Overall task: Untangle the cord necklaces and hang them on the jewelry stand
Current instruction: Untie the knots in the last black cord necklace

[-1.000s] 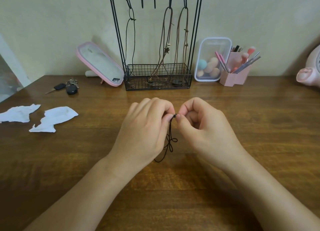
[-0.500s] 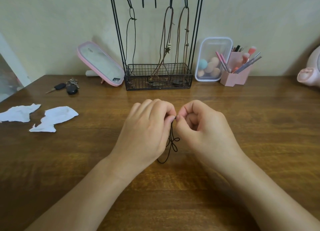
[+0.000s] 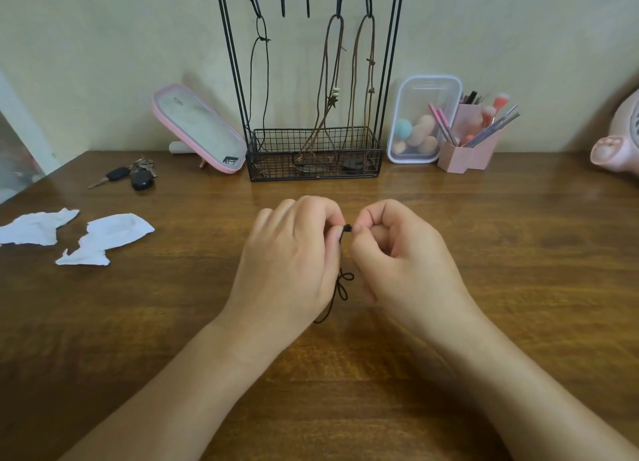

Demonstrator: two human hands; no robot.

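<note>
Paper scraps (image 3: 103,239) and keys (image 3: 138,177) lie at the left of the counter (image 3: 518,253), well apart from the work area.

The stand (image 3: 276,165) is at the back centre, against the wall. A black necklace (image 3: 264,39) hangs from its leftmost hook, and brown necklaces (image 3: 334,94) hang from the two right hooks, with their lower ends dropping into the wire basket. Two middle hooks (image 3: 283,9) are free, so at least one necklace is judged still to be hung.

The left hand (image 3: 294,260) is held just above the counter in front of the stand. Its thumb and forefinger pinch the black cord (image 3: 342,286) near the top. The cord hangs down between both hands, with small loops below the grip.

The right hand (image 3: 404,253) pinches the cord's knotted tip, almost touching the left fingertips. This close two-point grip is judged to isolate the knot for loosening.

A sponge box (image 3: 425,121) and brush holder (image 3: 466,156) stand to the right.
</note>
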